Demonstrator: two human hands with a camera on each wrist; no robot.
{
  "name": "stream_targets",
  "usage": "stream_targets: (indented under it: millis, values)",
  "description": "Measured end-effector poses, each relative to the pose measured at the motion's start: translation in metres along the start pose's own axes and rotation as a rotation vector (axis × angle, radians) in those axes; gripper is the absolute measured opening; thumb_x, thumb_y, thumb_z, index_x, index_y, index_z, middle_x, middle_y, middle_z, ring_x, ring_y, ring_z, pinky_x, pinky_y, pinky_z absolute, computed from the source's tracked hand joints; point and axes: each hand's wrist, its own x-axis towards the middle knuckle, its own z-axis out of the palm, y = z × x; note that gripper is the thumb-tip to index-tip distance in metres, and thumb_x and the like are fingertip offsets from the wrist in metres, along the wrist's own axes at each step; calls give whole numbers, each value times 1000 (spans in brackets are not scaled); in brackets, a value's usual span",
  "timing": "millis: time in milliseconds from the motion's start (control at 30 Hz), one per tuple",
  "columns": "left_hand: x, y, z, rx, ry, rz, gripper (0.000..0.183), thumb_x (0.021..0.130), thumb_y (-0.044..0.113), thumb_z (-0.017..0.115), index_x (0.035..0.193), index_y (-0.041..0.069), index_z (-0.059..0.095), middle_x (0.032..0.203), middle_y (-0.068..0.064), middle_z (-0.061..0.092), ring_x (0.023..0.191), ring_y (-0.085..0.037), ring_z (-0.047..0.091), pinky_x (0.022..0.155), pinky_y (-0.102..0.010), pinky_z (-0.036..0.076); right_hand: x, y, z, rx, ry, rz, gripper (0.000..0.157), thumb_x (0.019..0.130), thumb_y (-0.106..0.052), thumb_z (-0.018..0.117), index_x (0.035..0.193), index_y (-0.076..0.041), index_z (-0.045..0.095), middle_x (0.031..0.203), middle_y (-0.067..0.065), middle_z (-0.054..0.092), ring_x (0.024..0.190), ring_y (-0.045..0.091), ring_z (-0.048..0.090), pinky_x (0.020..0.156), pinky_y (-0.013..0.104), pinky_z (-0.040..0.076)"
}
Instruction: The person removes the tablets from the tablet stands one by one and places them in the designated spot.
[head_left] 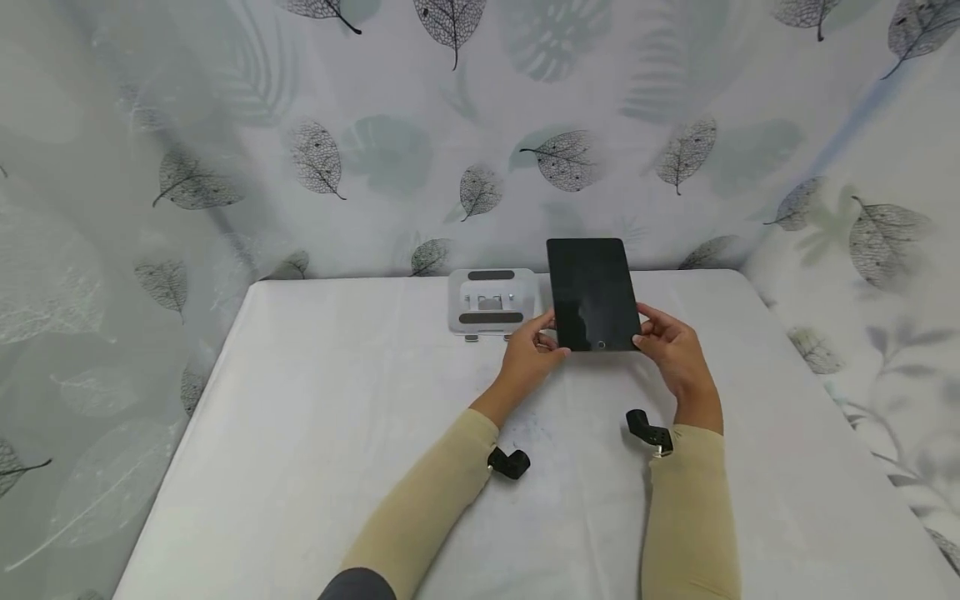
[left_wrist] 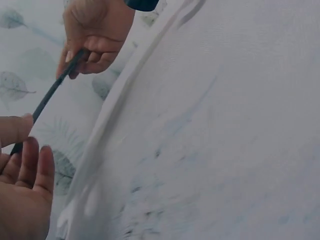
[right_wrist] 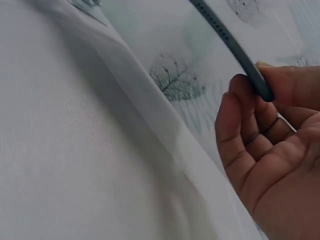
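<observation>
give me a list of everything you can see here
tablet: 1, black, held up between both hands
stand-like device: 1, pale grey with dark strips, far table edge, left of tablet
table cover: 1, white, under everything
leaf-print sheeting: pieces uncountable, white, grey and green, behind table and at sides
wrist devices: 2, black, one per cuff
sleeves: 2, tan, forearms
left hand: 1, bare, tablet's lower left
right hand: 1, bare, tablet's lower right

High head view, closer wrist views
</observation>
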Motion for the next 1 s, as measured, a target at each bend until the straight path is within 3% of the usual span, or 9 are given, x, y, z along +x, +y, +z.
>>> stream_targets:
  millis: [133,300,600,1000]
  values:
    - [-2,-7,3,-20,-17,-73,70,87,5,80,151,14,52,133,-8,63,77,-5,57,66,-18,49,-1,5,-6,-16,-48,63,64,95,8,62,155,0,41,94,-6,54,81,4,54,72,14,53]
    - [-3,-13,4,4,-51,-115,67,86,6,80,148,12,55,130,-10,65,66,-4,53,60,-18,48,0,11,-10,12,-82,123,65,93,9,62,154,5,38,89,-8,54,74,3,55,68,17,54]
    - [2,-18,8,34,-71,-165,66,83,7,83,144,5,57,129,-14,67,69,-3,58,63,-19,53,3,20,-19,-79,-122,187,66,95,1,66,155,3,38,86,-11,56,68,5,57,67,19,55]
    - [5,-17,13,204,-61,-229,67,81,18,87,142,5,60,120,-8,72,82,-6,59,81,-24,52,3,21,-20,-169,-119,231,62,96,-2,66,153,3,41,93,-7,56,79,1,62,77,20,59]
